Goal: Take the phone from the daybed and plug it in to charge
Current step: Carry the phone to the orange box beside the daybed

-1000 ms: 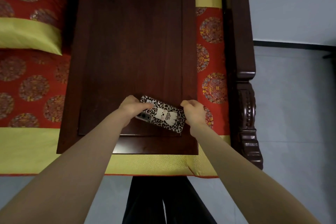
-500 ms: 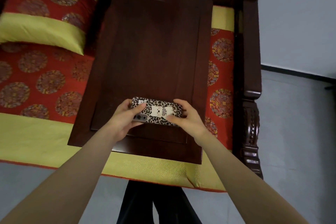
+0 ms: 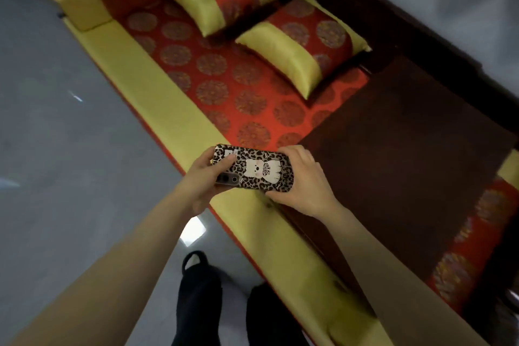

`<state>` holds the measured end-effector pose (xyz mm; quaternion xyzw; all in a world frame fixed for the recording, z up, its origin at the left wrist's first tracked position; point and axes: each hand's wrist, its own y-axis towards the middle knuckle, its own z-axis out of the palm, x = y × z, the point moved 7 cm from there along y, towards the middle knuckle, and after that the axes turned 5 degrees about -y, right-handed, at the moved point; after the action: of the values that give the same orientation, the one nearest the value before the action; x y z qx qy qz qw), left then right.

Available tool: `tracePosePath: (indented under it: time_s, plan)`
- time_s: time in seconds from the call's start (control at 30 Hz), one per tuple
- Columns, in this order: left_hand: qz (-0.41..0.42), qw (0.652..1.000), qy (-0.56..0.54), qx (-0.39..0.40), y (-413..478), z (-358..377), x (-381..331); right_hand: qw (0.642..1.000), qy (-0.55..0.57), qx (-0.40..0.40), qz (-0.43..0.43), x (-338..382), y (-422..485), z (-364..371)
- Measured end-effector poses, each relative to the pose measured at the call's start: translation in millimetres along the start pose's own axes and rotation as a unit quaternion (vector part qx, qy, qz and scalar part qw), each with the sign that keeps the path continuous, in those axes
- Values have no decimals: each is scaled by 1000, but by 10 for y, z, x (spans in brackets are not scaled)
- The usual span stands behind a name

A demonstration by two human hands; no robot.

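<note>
The phone [image 3: 254,168] has a leopard-print case with a pale cartoon figure on its back, and it faces back-up. It is held sideways in the air above the daybed's front edge. My left hand [image 3: 200,181] grips its camera end and my right hand [image 3: 302,181] grips the other end. The daybed [image 3: 174,109] has a red patterned cushion with a yellow-green border. No charger or cable is in view.
A dark wooden low table [image 3: 393,154] sits on the daybed to the right of my hands. Two red and yellow pillows [image 3: 295,45] lie further back. Grey floor [image 3: 70,177] spreads to the left. My dark-trousered legs [image 3: 224,306] stand by the daybed's edge.
The phone has been lifted off the wooden table and brought left, over the daybed's front edge. My view has swung left, so the table now lies to the right.
</note>
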<state>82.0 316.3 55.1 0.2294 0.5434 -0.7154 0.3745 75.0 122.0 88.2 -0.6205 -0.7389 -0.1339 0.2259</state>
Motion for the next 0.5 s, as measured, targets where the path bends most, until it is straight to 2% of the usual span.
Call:
tracePosePath:
  time_s: [0.1,0.2,0.37,0.5]
  plan:
    - [23,997,-59,-42,-163,-814,-342,995,2,46,-83,833,488,237]
    - [33,994,-70,-77,-268,-1677,-680,988,-10,76,-134,1681,901,547]
    - [9,994,-66,-92,-416,-3122,-1206,981,-37,93,-169,2917,1476,1106]
    - [17,988,-87,-128,-520,-3974,-1546,974,-46,123,-185,3711,1846,1521]
